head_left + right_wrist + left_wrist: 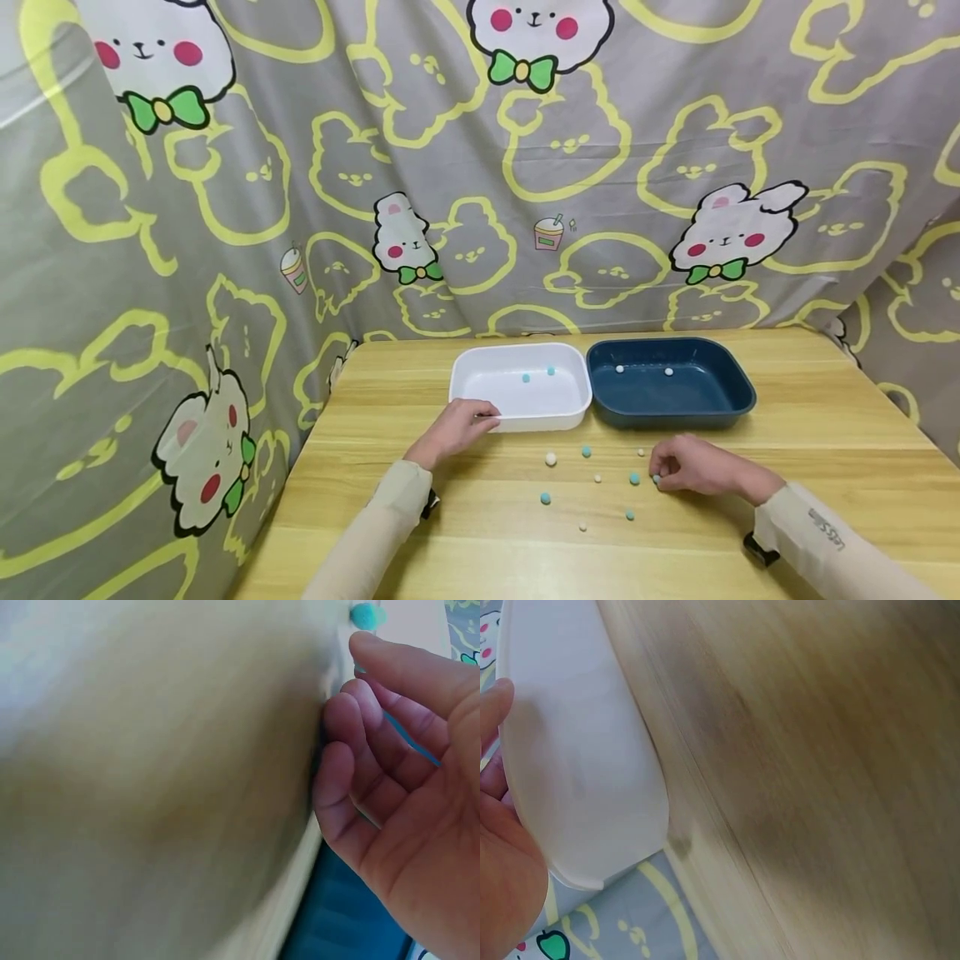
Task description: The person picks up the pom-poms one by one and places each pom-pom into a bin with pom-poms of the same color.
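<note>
My left hand (459, 425) holds the near-left rim of a white basin (517, 423); the left wrist view shows its fingers at the rim. Two teal balls (526, 378) lie inside that basin. On the table before the navy basin (671, 414), my right hand (693, 465) pinches a small teal ball (656, 479) between thumb and forefinger. Only a sliver of this ball (359, 669) shows in the right wrist view. Close by lies another teal ball (634, 478). Two white balls (669, 372) sit in the navy basin.
Several loose balls, such as a white ball (551, 458) and a teal ball (545, 498), are scattered between the hands on the wooden table (480, 542). The basins stand side by side near the back edge. A patterned grey curtain (465, 167) hangs behind and left.
</note>
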`<act>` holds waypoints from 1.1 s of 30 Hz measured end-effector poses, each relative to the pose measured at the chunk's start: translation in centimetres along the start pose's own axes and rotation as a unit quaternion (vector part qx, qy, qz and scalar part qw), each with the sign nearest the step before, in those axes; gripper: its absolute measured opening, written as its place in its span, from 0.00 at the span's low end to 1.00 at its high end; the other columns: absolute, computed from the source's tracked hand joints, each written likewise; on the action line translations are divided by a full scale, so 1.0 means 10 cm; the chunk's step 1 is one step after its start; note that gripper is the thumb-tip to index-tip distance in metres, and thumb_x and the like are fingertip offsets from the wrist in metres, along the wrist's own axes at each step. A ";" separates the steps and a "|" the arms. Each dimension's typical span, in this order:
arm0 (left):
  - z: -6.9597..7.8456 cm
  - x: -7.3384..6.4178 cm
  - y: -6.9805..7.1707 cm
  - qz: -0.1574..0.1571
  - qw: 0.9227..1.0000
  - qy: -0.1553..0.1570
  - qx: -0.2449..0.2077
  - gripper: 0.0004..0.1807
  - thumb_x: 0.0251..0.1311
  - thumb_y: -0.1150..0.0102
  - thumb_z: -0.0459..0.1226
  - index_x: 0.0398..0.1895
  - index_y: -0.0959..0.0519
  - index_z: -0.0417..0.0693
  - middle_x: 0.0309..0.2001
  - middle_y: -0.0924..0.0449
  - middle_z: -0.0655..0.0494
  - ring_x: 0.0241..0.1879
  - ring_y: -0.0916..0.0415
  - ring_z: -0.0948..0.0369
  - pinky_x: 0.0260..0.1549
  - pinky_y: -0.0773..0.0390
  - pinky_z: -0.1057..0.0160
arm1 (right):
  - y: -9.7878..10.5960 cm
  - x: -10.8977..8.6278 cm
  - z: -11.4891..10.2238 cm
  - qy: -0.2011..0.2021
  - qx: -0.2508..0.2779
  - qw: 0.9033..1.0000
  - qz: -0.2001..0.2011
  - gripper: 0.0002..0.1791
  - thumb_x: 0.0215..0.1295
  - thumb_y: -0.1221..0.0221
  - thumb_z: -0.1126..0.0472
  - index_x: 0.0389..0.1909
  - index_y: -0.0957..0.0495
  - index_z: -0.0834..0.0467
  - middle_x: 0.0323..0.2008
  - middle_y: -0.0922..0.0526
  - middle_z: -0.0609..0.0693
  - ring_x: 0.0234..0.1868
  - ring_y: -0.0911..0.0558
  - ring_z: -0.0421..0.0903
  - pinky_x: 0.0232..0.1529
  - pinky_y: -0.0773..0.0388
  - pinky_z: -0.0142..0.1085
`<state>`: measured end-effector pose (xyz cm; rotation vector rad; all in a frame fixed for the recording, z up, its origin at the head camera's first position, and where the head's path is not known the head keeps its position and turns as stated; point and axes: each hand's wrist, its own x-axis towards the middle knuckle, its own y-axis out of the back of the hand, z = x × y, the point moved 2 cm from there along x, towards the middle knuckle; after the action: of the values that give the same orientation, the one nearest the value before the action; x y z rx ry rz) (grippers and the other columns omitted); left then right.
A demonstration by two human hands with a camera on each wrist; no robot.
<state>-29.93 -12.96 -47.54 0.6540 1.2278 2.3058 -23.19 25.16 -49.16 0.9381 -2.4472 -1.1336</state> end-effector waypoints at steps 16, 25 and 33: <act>0.01 -0.01 0.01 -0.007 1.000 0.007 -0.009 0.08 0.65 0.43 0.41 0.36 0.16 0.51 0.34 0.17 0.64 0.35 0.23 0.70 0.39 0.24 0.68 | 0.23 0.16 -0.20 0.014 -0.010 0.999 0.031 0.04 0.59 0.38 0.66 0.30 0.19 0.53 0.24 0.22 0.37 0.26 0.26 0.34 0.28 0.26 0.30; -0.01 -0.01 -0.01 0.001 1.000 0.003 -0.013 0.08 0.65 0.43 0.41 0.36 0.16 0.50 0.34 0.17 0.63 0.35 0.23 0.70 0.38 0.24 0.68 | 0.37 0.37 -0.34 -0.008 0.010 1.000 0.028 0.02 0.60 0.37 0.64 0.33 0.19 0.58 0.25 0.19 0.45 0.26 0.24 0.37 0.30 0.25 0.31; -0.02 -0.01 -0.01 0.004 1.000 -0.001 -0.013 0.08 0.65 0.43 0.41 0.36 0.16 0.50 0.34 0.17 0.63 0.35 0.23 0.70 0.38 0.24 0.69 | 0.45 0.59 -0.39 -0.024 0.020 0.999 0.036 0.02 0.61 0.38 0.64 0.33 0.19 0.53 0.25 0.20 0.44 0.26 0.25 0.39 0.29 0.25 0.32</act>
<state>-29.92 -13.08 -47.74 0.6525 1.1951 2.3223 -27.60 21.13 -43.31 0.8358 -2.5292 -1.1000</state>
